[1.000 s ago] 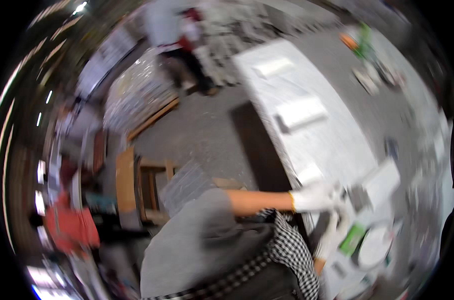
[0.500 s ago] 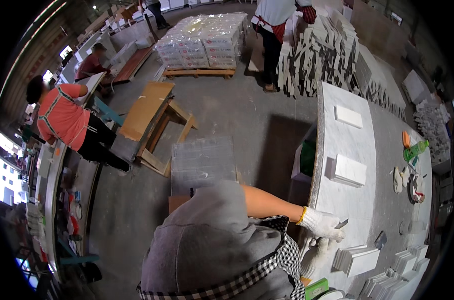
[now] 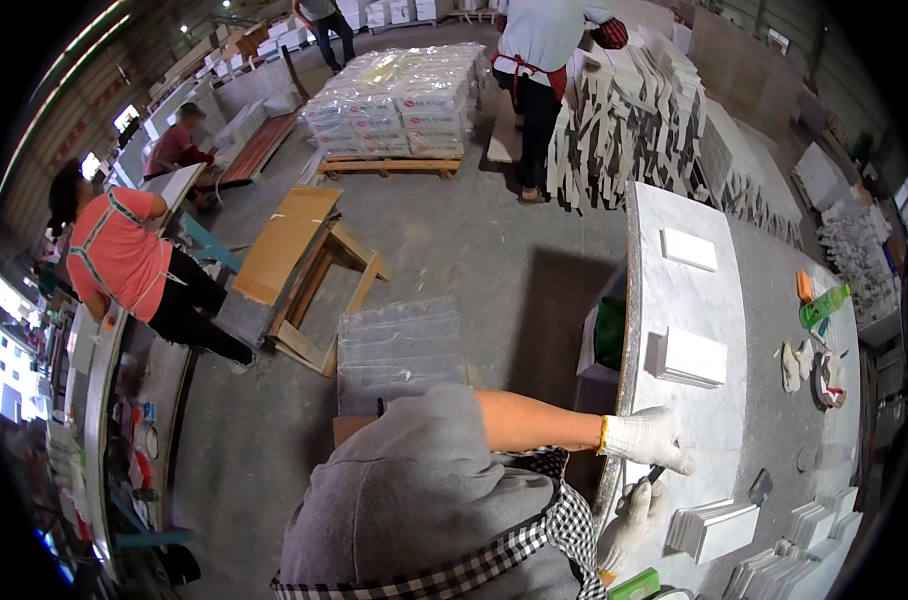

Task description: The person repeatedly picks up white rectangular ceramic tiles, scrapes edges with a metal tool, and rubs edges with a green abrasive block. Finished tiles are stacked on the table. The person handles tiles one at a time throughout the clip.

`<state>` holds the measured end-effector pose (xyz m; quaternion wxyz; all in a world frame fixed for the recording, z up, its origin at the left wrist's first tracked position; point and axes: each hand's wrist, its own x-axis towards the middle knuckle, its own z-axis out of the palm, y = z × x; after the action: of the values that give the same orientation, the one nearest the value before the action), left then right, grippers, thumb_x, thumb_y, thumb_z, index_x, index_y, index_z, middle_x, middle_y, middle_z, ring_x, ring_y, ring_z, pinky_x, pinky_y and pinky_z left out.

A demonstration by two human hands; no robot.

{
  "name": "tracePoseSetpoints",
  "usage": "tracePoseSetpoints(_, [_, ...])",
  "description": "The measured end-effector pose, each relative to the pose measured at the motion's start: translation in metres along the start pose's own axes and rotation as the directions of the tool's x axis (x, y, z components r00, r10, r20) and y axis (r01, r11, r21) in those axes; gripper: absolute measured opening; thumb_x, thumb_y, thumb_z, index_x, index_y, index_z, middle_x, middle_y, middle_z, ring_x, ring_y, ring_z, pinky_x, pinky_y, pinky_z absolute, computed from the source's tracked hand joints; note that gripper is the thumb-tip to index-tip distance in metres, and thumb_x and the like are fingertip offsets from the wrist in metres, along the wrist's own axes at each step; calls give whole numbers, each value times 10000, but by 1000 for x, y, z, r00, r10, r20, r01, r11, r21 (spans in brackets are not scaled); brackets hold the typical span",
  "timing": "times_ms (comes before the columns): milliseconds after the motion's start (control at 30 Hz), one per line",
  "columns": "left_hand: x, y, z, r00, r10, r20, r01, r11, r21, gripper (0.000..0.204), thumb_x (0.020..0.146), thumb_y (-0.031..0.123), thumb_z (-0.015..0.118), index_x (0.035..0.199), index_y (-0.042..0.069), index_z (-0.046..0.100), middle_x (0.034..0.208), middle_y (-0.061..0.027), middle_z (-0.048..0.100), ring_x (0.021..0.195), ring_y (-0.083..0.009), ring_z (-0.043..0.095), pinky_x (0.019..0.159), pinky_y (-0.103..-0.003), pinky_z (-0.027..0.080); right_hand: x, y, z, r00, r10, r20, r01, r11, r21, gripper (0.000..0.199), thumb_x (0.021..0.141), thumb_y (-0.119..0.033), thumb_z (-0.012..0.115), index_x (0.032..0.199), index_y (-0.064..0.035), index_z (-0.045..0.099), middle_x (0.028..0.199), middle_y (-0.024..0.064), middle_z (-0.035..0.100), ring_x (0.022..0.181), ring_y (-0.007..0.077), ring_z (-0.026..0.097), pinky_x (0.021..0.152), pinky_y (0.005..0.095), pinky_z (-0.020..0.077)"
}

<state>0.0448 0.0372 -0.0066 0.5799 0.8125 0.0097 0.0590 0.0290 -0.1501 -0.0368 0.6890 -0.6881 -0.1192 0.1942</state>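
Observation:
My left hand [image 3: 649,440], in a white glove with the forearm bare, rests on the near edge of a long grey marble table [image 3: 674,300]. Its fingers are bent down onto the top. Just below it is my right hand [image 3: 629,522], also gloved, closed around a small dark tool [image 3: 654,474] that points up toward the left hand. A stack of white tiles [image 3: 714,530] lies just right of both hands. My grey hooded top and checked scarf fill the bottom of the view.
More white tile stacks [image 3: 694,357] [image 3: 689,248], a green bottle [image 3: 824,305] and gloves lie on the table. Clear plastic trays [image 3: 399,350], a wooden stand [image 3: 314,270] and a wrapped pallet [image 3: 404,105] sit on the floor. A person in orange [image 3: 124,260] bends at the left; another [image 3: 544,50] stands by stacked tiles.
The view has swung and steadied from a blur. Both hands stay at the table's near edge, the left hand shifting slightly onto the top.

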Motion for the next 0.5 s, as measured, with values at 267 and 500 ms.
tracePoseSetpoints(267, [26,-16,-16,993,-73,-88,63,991,-116,437,844,371,778,634,-6,706,534,-68,627,481,-157,608,511,-332,501,-14,17,-27,998,45,-32,-47,997,-58,253,1019,-293,649,1014,-45,601,780,-11,563,638,55,471,581,204,352])
tracePoseSetpoints(500, [-2,30,22,835,-117,538,149,989,-16,518,940,499,659,998,-11,736,762,-99,723,647,-175,675,604,-328,546,-21,9,-33,983,20,-180,4,991,132,314,1040,-319,620,1087,-11,584,806,-4,544,684,73,460,631,230,370])
